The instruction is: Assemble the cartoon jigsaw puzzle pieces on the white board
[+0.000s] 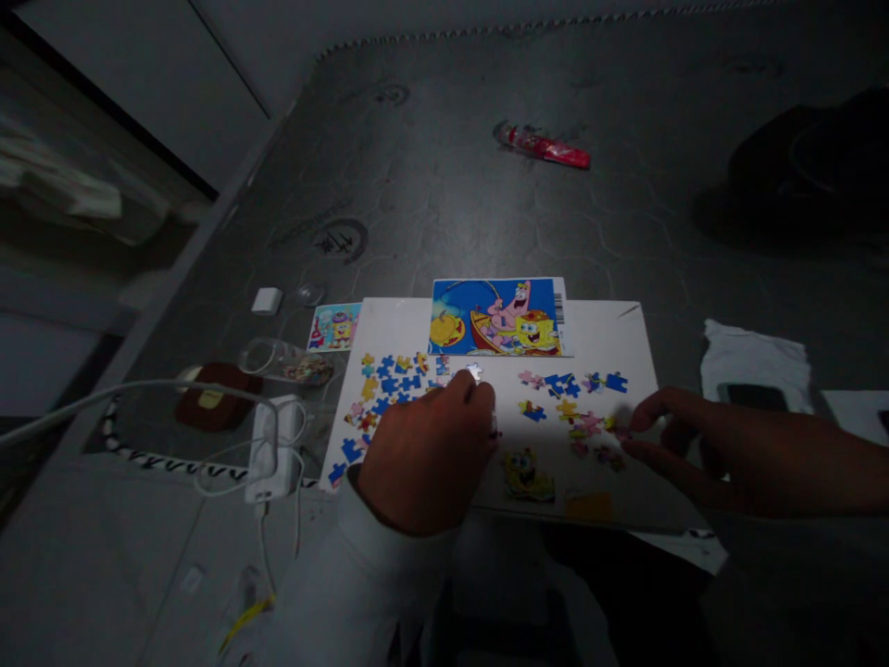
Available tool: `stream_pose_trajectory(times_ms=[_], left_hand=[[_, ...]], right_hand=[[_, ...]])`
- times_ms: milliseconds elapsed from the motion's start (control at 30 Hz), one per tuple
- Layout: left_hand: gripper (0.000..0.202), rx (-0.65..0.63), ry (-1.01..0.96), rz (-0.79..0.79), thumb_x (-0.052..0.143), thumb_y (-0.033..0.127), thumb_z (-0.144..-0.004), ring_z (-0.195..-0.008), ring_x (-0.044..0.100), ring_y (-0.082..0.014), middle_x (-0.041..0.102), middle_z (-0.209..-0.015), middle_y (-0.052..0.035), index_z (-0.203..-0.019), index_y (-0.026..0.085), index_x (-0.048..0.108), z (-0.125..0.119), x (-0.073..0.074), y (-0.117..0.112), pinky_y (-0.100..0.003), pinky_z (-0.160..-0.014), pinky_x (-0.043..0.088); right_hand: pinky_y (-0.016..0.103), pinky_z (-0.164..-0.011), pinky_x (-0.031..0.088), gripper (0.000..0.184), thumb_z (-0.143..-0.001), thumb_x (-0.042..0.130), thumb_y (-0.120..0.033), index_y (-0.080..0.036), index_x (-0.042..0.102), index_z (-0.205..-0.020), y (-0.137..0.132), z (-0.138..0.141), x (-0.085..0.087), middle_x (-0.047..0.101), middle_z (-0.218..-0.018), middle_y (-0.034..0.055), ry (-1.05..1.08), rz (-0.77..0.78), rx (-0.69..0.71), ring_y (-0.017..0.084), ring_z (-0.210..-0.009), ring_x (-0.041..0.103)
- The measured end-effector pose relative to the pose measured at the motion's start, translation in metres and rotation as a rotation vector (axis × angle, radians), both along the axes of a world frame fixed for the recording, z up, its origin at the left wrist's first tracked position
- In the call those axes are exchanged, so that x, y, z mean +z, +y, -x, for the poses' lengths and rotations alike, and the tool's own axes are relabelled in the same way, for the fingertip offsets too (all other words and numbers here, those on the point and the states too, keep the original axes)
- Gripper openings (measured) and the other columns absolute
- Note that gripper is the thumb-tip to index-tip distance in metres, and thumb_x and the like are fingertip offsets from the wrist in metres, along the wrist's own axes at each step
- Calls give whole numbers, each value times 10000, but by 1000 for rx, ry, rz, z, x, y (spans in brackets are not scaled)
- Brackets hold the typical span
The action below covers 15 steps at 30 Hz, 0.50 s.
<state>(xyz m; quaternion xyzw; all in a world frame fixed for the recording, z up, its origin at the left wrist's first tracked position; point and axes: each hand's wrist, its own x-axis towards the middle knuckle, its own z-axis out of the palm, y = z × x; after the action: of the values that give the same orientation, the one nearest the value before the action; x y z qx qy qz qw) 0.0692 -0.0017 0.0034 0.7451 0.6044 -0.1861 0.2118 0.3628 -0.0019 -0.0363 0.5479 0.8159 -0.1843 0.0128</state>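
My left hand (434, 454) is closed, its fingertips down over the middle of a white board (395, 320); the fingers hide what they hold, if anything. A small light puzzle piece (474, 371) lies just beyond its knuckles. Mostly blue loose puzzle pieces (390, 384) spread to its left. At the board's right side, my right hand (722, 449) pinches a small yellow-and-pink puzzle piece (617, 428) between thumb and index finger. Pink and yellow pieces (587, 424) lie beside it, with blue ones (561, 384) farther back. A yellow cartoon-face section (528, 472) sits near the front edge.
A cartoon picture card (496, 318) lies across the board's back edge, and a smaller card (334, 328) at its left. Left of the board are a clear container (288, 361), a brown case (215, 398) and a power strip (274, 449). A phone (754, 397) rests on white tissue (757, 357) at right.
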Motion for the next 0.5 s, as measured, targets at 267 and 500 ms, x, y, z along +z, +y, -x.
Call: stream_pose_trajectory(times_ms=[267, 500], left_hand=[[256, -30, 5, -9, 663, 276, -1151, -1135, 833, -303, 744, -1464, -81, -1396, 254, 732, -5, -1, 1, -406, -811, 677], [290, -227, -206, 43, 653, 200, -1135, -1220, 801, -289, 797, -1379, -77, -1389, 281, 769, -13, 14, -21, -431, -881, 721]], right_hand=[[285, -437, 453, 478, -1127, 510, -736, -330, 762, -1095, 25, -13, 3, 822, -760, 17, 95, 270, 17, 196, -470, 653], [266, -419, 486, 510, -1113, 387, -644, -335, 775, -994, 7, 32, 32, 843, -794, 21, 124, 94, 53, 217, -531, 751]])
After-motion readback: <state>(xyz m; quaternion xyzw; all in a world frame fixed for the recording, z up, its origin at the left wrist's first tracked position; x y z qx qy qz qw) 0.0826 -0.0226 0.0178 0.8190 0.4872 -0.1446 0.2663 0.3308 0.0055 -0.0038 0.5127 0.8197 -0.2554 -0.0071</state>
